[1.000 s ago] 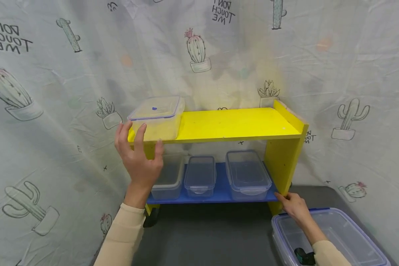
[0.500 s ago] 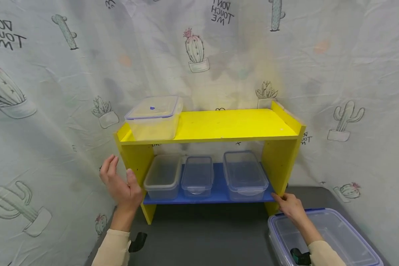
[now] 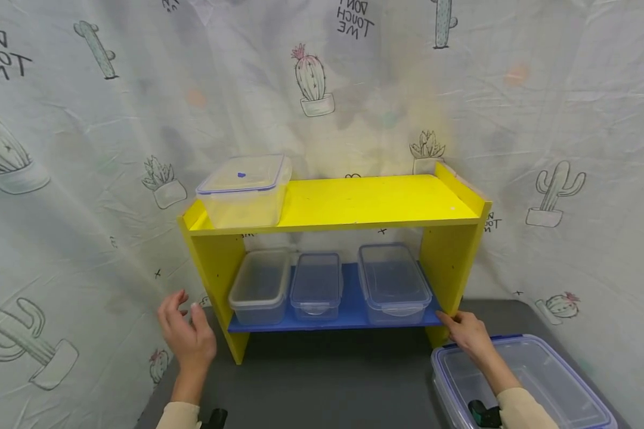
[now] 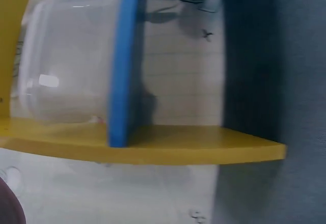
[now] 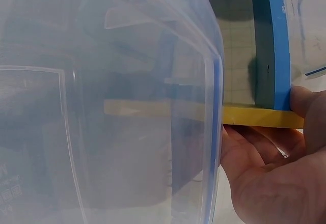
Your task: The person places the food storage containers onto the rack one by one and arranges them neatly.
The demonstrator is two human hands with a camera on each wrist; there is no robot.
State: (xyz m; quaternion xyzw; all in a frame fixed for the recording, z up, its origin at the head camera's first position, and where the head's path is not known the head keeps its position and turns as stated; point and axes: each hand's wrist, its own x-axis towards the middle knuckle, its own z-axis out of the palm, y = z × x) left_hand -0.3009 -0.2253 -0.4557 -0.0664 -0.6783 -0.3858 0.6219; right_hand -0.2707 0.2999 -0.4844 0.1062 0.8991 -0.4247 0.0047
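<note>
A yellow two-tier shelf with a blue lower board stands against the curtain. My right hand grips its right side panel low down; in the right wrist view the thumb lies by the blue board and the fingers pass behind the yellow edge. My left hand is off the shelf, left of the left panel, fingers slightly bent and holding nothing. On top at the left sits a lidded clear container. Three more food containers, the left one, middle one and right one, line the blue board.
A large clear bin with a blue rim stands at the front right, beneath my right forearm. The grey tabletop extends in front of the shelf. A white cactus-print curtain hangs behind and at both sides.
My left hand has moved down and left from the shelf's upper left corner, uncovering the left panel and the left container. My right hand keeps its grip on the right panel.
</note>
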